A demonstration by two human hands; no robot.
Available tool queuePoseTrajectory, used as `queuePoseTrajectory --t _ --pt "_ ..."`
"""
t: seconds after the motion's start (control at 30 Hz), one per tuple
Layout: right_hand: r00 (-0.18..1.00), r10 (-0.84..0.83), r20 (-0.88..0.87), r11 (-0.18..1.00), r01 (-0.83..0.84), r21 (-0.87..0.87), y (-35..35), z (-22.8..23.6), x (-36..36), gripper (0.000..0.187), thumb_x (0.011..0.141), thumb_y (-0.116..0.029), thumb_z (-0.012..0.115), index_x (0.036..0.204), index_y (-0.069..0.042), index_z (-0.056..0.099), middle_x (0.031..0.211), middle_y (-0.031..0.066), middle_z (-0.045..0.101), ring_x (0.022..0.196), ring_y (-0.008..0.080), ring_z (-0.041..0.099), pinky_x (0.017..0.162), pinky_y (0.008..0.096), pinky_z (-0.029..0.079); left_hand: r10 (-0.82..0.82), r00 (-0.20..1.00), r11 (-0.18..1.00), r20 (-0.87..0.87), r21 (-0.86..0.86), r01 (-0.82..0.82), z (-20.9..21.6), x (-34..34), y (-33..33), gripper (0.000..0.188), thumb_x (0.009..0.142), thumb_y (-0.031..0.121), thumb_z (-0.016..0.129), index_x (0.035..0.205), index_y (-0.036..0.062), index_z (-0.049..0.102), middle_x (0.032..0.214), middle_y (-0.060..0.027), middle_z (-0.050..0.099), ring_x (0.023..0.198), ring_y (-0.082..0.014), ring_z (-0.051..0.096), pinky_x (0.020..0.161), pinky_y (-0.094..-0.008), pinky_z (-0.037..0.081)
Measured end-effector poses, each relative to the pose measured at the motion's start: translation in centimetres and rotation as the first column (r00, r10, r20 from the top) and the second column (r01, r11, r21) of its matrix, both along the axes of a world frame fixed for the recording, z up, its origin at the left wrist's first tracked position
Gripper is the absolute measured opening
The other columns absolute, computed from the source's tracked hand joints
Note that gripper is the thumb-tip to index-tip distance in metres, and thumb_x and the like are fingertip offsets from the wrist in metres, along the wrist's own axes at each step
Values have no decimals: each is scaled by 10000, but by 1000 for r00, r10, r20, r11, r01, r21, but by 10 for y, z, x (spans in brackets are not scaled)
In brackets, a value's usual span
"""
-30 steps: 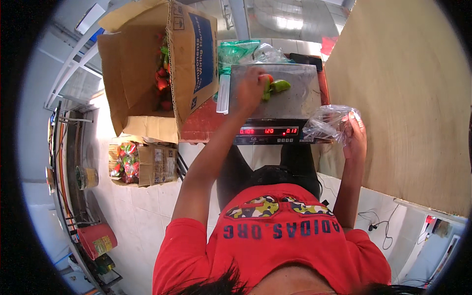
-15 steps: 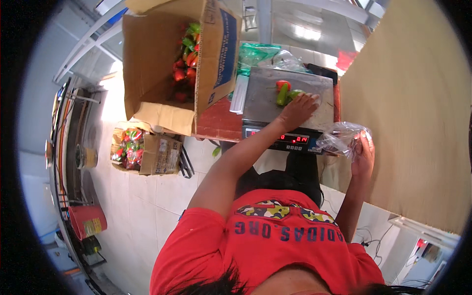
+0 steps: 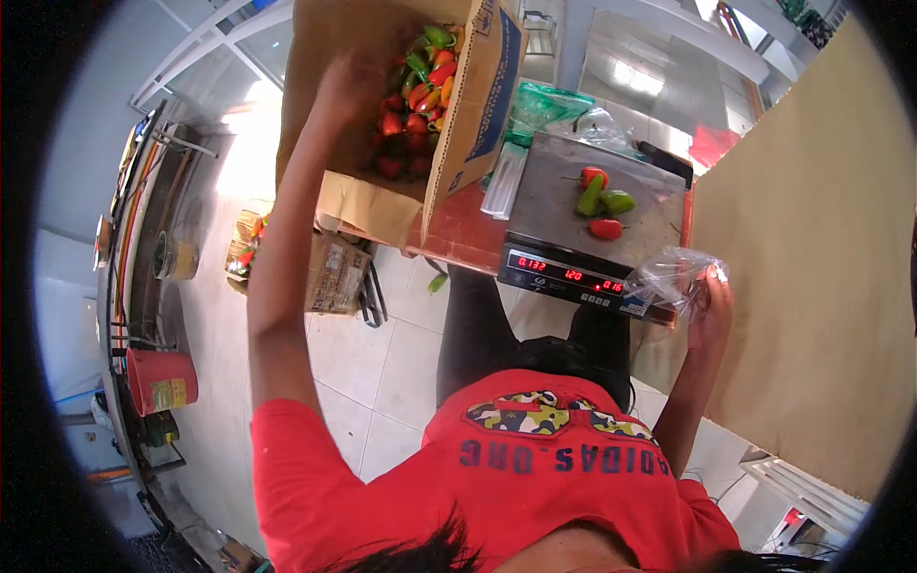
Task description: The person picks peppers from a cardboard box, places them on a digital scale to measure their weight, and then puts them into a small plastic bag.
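My left hand (image 3: 355, 84) reaches into the large cardboard box (image 3: 373, 202); its fingers are lost in blur and shadow. Beside it, a heap of red, green and orange peppers (image 3: 420, 91) lies against the box's right wall. Near the right side of the scale, my right hand (image 3: 711, 304) pinches a crumpled clear plastic bag (image 3: 669, 273). On the digital scale's metal plate (image 3: 554, 181) rest an orange-red pepper (image 3: 596, 176), a long green pepper (image 3: 589, 197), a rounder green pepper (image 3: 618, 201) and a red pepper (image 3: 605, 228). The scale's red display (image 3: 571, 275) is lit.
A reddish table (image 3: 457, 229) carries the scale and box. Behind lie green plastic bags (image 3: 549, 110) and a black object (image 3: 664, 160). A tan board (image 3: 802, 277) stands at the right. A smaller box (image 3: 336, 277) of peppers and a loose green pepper (image 3: 437, 284) are on the floor.
My left hand has gone from the scale plate leftward into the large box. A red pepper now shows on the plate where that hand was. My right hand still holds the bag.
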State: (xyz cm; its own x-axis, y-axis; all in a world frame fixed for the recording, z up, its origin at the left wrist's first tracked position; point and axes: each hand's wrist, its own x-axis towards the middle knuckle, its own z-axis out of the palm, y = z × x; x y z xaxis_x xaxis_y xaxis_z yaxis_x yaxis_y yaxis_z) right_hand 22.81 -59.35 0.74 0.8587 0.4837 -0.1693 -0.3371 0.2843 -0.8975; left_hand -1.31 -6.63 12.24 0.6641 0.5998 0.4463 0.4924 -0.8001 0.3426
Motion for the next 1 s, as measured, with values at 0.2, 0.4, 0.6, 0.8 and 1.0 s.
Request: queuePoseTrajectory --t 0.2,0.4,0.6,0.8,1.0 --pt "999 -29 32 997 32 -69 2 7 -6 122 924 -170 553 882 -58 581 833 32 612 785 129 604 723 279 492 5 801 967 -598 -201 -156 -103 30 97 344 846 186 564 1146 28 509 1151 -138 537 1019 -244 555 840 -364 465" --pt "1000 -30 -3 1000 30 -8 -4 17 -6 107 929 -168 553 942 -64 578 854 7 615 771 95 584 723 272 487 42 723 932 -689 -233 -276 -171 72 111 502 834 304 578 1250 57 443 1260 -152 473 1107 -283 524 877 -406 462" --pt "1000 21 -14 1000 -20 22 -1 19 -12 119 924 -181 566 962 -69 579 858 -4 612 774 74 570 705 238 463 255 841 882 -478 -242 -405 -213 56 135 664 823 421 592 1354 87 377 1368 -166 408 1195 -321 492 914 -448 459" --pt "993 -113 22 991 114 -63 -19 12 -4 182 928 -208 543 948 -33 590 865 43 635 789 118 597 739 270 467 156 811 907 -564 -244 -344 -203 104 80 676 802 411 617 1370 147 362 1373 -170 430 1243 -311 467 968 -472 424" --pt "999 -31 16 999 31 -10 -5 31 -8 116 928 -197 557 911 -82 565 772 -42 558 658 26 464 630 196 381 151 704 928 -694 -147 -343 -212 60 114 654 736 436 672 1273 112 486 1322 -137 507 1200 -303 508 962 -460 428"
